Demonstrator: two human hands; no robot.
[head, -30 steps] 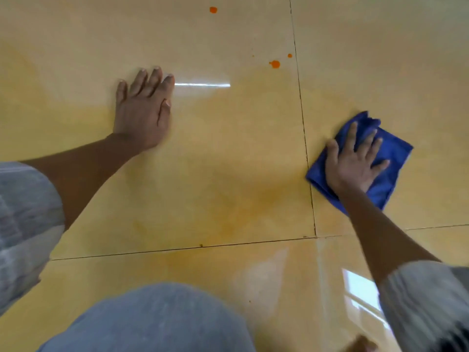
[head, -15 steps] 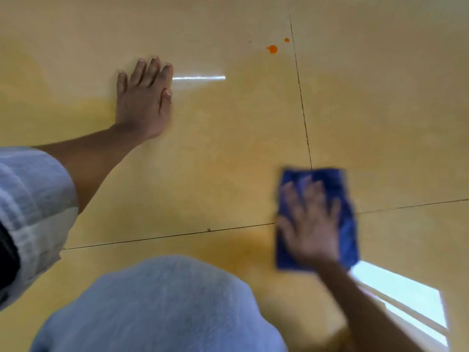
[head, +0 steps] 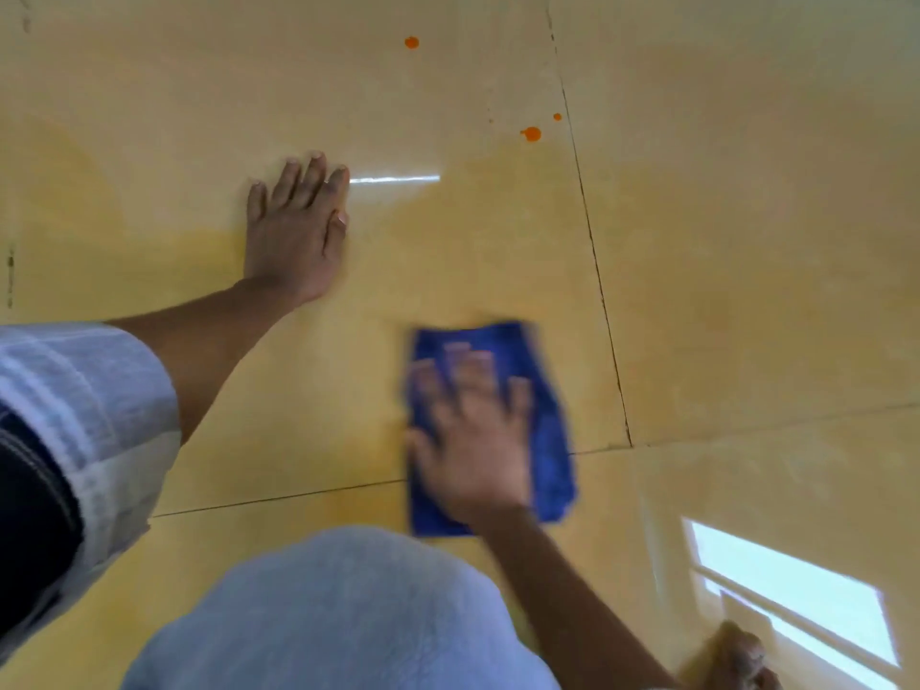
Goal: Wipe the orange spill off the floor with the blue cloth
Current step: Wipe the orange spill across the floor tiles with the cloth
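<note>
My right hand [head: 473, 440] lies flat with spread fingers on the folded blue cloth [head: 547, 430], pressing it onto the tiled floor just left of a grout line; both are motion-blurred. My left hand [head: 293, 231] rests palm down on the floor, fingers together, holding nothing. A pale orange smear [head: 308, 440] spreads over the tile between and below my hands. Three orange drops lie farther away: one large drop [head: 531, 134], a tiny drop [head: 557, 117] beside it, and another drop [head: 411, 42] near the top.
My knee in light blue cloth [head: 338, 615] fills the bottom centre. A bare foot [head: 737, 659] shows at the bottom right. Dark grout lines [head: 597, 281] cross the glossy yellow tiles, and a bright window reflection [head: 786, 600] lies at the lower right.
My right hand swept the cloth from the right tile down and left across the grout line, then a little farther left. My left hand stayed planted.
</note>
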